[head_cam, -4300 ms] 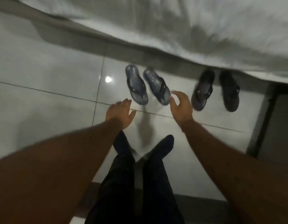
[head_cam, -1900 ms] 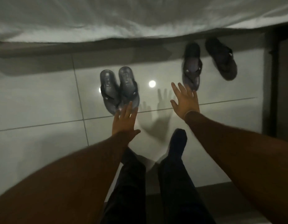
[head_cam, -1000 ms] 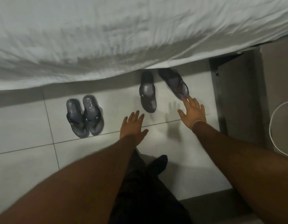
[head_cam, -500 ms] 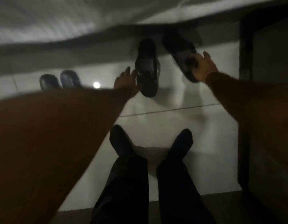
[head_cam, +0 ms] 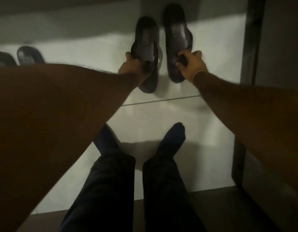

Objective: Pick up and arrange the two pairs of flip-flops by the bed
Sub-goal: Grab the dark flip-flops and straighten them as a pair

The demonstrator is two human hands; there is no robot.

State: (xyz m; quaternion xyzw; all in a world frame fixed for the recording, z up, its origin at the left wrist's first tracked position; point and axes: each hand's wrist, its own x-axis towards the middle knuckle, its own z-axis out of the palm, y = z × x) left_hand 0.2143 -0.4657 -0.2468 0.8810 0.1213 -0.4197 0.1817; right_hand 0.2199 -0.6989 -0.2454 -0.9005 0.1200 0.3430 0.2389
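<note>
1. The left hand point(head_cam: 132, 67) is closed around the strap area of the left dark flip-flop point(head_cam: 147, 52).
2. The right hand point(head_cam: 191, 65) is closed around the strap area of the right dark flip-flop point(head_cam: 177, 39).
3. Both dark flip-flops lie side by side, near each other, on the tiled floor point(head_cam: 161, 118) at its far edge, their far ends in the shadow there.
4. The blue-grey pair point(head_cam: 18, 56) sits well apart at the left edge of the floor, partly hidden behind the left forearm.
5. The person's dark-socked feet point(head_cam: 171, 139) stand on the near tile.
</note>
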